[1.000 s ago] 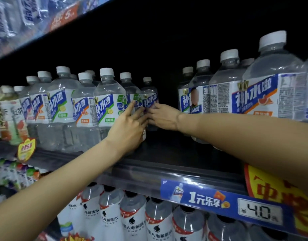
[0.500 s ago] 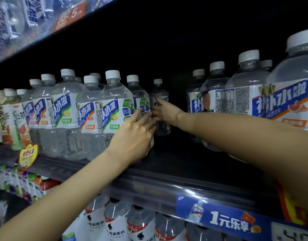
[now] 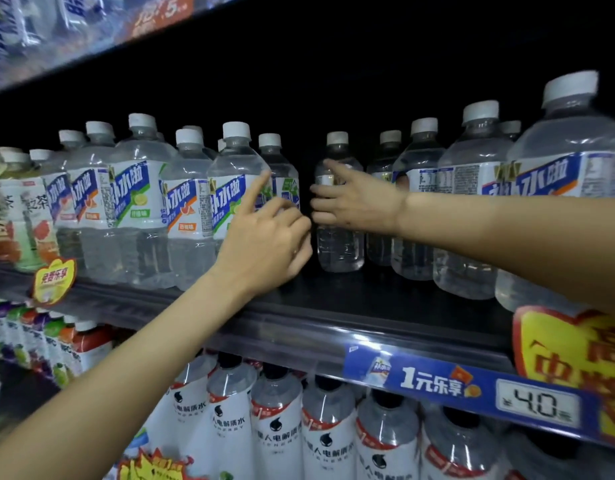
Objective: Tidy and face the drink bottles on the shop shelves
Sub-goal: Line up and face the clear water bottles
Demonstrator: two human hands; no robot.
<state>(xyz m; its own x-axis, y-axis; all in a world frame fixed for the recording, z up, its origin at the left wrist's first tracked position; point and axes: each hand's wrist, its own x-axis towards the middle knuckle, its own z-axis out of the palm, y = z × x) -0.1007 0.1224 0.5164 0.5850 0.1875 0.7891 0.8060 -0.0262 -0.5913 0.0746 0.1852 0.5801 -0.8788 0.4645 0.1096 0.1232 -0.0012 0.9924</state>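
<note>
Clear drink bottles with white caps and blue-and-white labels fill the middle shelf. A left group and a right group leave a dark gap between them. One small clear bottle stands alone far back in that gap. My right hand lies across its front and grips it, index finger up along its shoulder; the thumb is hidden. My left hand is at the left group's right end. Its straight index finger touches a green-labelled bottle, the other fingers loosely bent and holding nothing.
The shelf's front rail carries a blue price strip and a red-and-yellow promo tag. White-labelled bottles crowd the shelf below. Tea bottles and a yellow tag sit far left. Another stocked shelf overhangs.
My right hand has reached deeper and now covers the lone back bottle. My left hand has come off the bottle it cupped; only its index finger touches a label.
</note>
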